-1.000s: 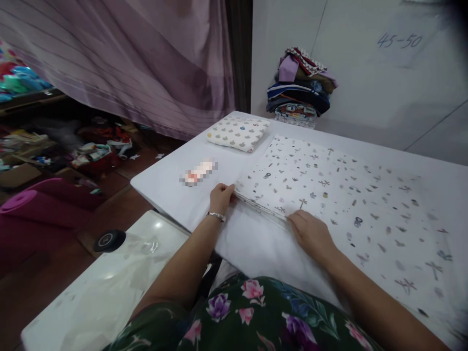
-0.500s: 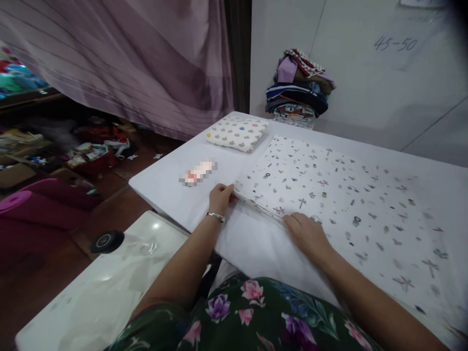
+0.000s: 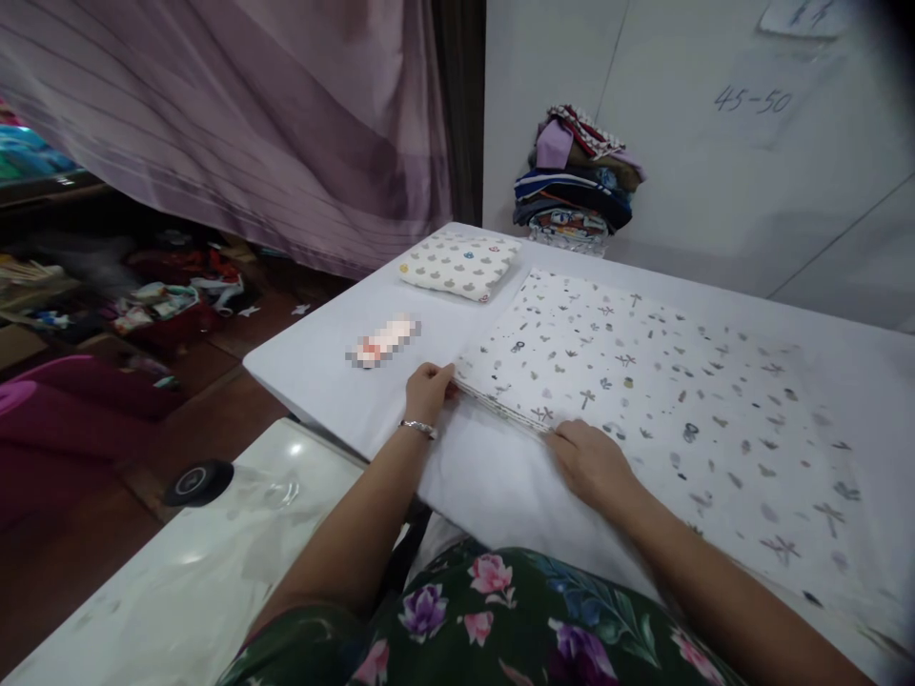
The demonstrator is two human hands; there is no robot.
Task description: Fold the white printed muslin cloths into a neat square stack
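Note:
A white cloth printed with palm trees and small animals [image 3: 643, 400] lies folded in layers across the table. My left hand [image 3: 429, 389], with a bracelet at the wrist, pinches the cloth's near left corner between thumb and fingers. Farther right along the same folded edge, my right hand [image 3: 590, 457] grips the layers, its fingertips partly hidden. Beyond the left hand lies a folded cloth with a grey duck-like print [image 3: 461, 267]. A small blurred-out object [image 3: 384, 341] rests left of the printed cloth.
The white table [image 3: 300, 357] has its edge at the left. A white surface [image 3: 235, 562] with a round black object [image 3: 200, 483] stands lower left. Stacked clothes [image 3: 579, 181] sit behind the table by the wall. A purple curtain [image 3: 286, 124] hangs at the back left.
The view has shifted slightly. My right hand has moved a little along the near edge and its fingers now close on the layers. My left hand keeps its pinch at the corner.

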